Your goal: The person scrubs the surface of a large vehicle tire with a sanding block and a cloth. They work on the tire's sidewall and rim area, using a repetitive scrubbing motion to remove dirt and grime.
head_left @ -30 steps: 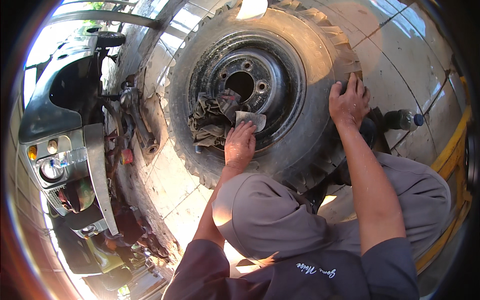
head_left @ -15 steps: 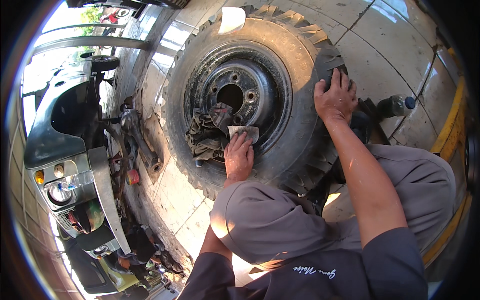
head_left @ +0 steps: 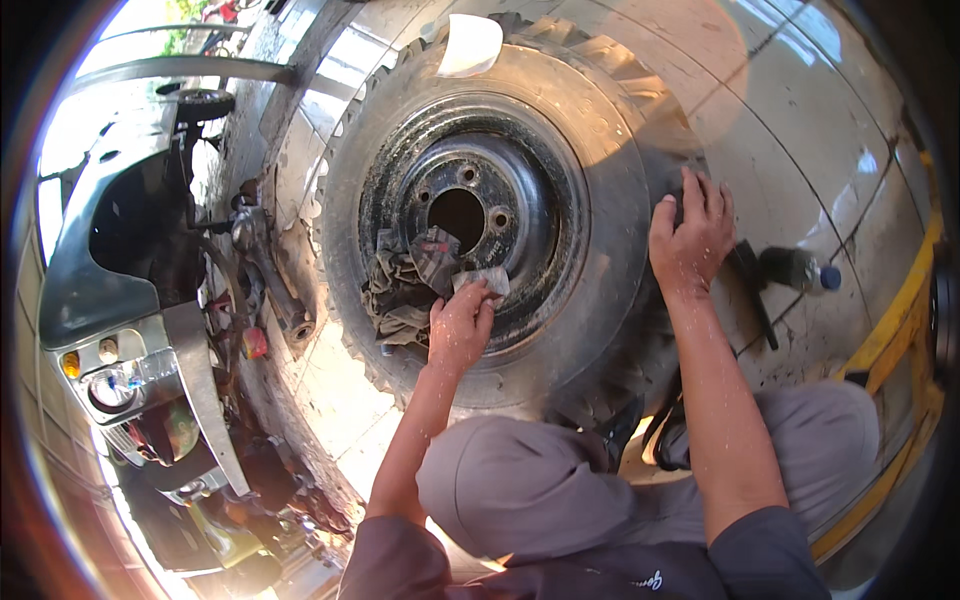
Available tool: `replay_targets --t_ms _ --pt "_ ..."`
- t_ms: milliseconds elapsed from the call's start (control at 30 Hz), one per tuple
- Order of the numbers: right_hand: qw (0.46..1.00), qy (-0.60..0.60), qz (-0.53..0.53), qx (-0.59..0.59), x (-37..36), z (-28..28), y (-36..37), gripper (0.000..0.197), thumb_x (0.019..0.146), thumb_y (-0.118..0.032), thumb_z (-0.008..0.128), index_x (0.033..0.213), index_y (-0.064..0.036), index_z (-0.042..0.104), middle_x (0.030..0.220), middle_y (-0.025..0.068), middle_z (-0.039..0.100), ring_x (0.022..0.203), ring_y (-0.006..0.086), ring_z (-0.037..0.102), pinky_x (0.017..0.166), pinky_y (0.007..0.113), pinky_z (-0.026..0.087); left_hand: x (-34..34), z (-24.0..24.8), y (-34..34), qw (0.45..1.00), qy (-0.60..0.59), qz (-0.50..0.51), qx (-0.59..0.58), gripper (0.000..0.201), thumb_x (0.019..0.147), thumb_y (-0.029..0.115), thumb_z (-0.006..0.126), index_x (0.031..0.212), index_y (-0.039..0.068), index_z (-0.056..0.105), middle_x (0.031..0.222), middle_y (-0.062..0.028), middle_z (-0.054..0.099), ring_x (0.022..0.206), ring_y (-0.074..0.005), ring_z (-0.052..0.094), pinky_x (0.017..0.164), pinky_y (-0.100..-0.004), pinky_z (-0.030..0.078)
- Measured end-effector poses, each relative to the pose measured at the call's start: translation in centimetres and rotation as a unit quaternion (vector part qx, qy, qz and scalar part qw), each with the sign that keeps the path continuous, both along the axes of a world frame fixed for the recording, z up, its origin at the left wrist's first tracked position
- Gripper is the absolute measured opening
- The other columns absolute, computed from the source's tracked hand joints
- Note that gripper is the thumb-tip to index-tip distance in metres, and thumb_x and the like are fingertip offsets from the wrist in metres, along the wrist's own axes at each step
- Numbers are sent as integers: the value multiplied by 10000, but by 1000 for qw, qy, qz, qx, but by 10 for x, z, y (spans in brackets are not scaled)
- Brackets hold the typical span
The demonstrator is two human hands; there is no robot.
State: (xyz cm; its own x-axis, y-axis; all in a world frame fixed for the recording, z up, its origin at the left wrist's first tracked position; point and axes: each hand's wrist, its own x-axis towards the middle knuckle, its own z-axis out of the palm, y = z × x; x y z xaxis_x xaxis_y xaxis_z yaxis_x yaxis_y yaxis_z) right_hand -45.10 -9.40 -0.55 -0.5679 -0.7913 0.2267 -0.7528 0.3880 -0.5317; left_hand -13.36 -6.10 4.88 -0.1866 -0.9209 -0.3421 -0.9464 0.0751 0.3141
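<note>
One big tyre (head_left: 616, 225), flat on the tiled floor (head_left: 800, 110), close in front of the knees. Left hand (head_left: 461, 322) over the near side of the black wheel (head_left: 540, 225), thumb and fingertips pinched narrow on a small grey sheet (head_left: 484, 281). Right hand (head_left: 693, 232) out at the tyre's right edge, fingers spread wide, nothing visible in the grip; seemingly resting on the tread, though hard to be sure through the blur.

Now for progress! Tyre already around the wheel, bolt holes (head_left: 501, 218) bare. Dark rag bundle (head_left: 400, 297) lodged inside the rim, just left of the grey sheet. White card (head_left: 471, 46) on the far sidewall, out of both hands. Judging by those loose pieces, mid-job rather than finished: grey sheet in the fingers, rag and card lying free on top. Cannot tell the amount of work left from this view.

Off to the right, near that spread hand, a blue-capped bottle (head_left: 797, 268); farther right, a yellow frame (head_left: 908, 300).
</note>
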Motion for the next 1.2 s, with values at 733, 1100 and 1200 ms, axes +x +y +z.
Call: replay_targets --t_ms 733,1100,1200 --pt "990 -1 28 135 8 16 -47 531 900 -299 510 1414 -199 423 1503 90 357 1441 316 263 1073 647 275 -27 58 -49 992 82 86 37 238 930 199 557 1122 96 653 1010 -158 699 955 -319 669 827 -407 508" --pt "912 -168 372 -33 -3 32 0 583 748 -107 630 1325 -75 549 1292 201 554 1272 384 483 1075 421 394 -101 0 23 808 415 414 58 292 962 201 571 1219 67 605 1123 -54 649 1040 -156 589 908 -326 470" --pt "861 -220 458 26 6 47 19 677 763 -128 690 1404 -71 481 1338 198 549 1295 349 481 1089 389 383 -99 8 32 847 417 326 55 255 971 170 552 1196 68 613 1112 -42 650 1068 -145 570 964 -325 431"
